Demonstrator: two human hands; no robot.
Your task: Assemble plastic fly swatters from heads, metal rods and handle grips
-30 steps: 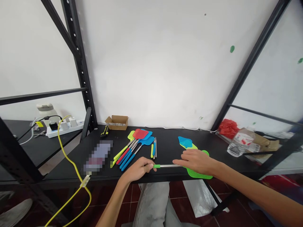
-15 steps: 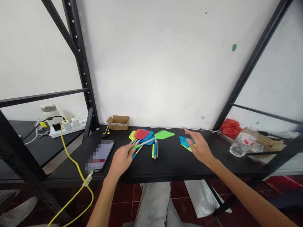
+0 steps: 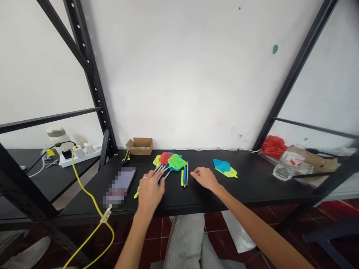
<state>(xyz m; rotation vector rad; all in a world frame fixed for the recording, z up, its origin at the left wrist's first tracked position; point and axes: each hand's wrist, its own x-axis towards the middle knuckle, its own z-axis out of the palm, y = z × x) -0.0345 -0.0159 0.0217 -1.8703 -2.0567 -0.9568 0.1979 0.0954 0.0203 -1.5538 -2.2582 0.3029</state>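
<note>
Several fly swatters with red, blue and yellow heads lie fanned in a pile, and a green fly swatter (image 3: pixel 177 162) is on top. My left hand (image 3: pixel 151 186) is closed over the handles. A blue handle shows by its thumb, though the palm hides most of the grip. Right of the pile, a yellow handle tube (image 3: pixel 182 178), a blue handle tube (image 3: pixel 184 175) and metal rods (image 3: pixel 187 173) lie side by side. My right hand (image 3: pixel 205 178) is beside them with curled fingers and nothing visible in them. Farther right, a blue swatter head (image 3: pixel 221 165) overlaps a yellow swatter head (image 3: pixel 231 173).
A phone (image 3: pixel 120 186) with a yellow cable (image 3: pixel 86 190) lies at the left of the black table (image 3: pixel 252 186). Behind it are a utility knife (image 3: pixel 126 157) and a small open cardboard box (image 3: pixel 141 146). At the right stands a plastic bottle (image 3: pixel 288 164) near a red bag (image 3: pixel 273 148).
The green fly swatter has come down to the left onto the pile with my left hand. My right hand has moved left from the loose swatter heads toward the rods, and its fingers have curled.
</note>
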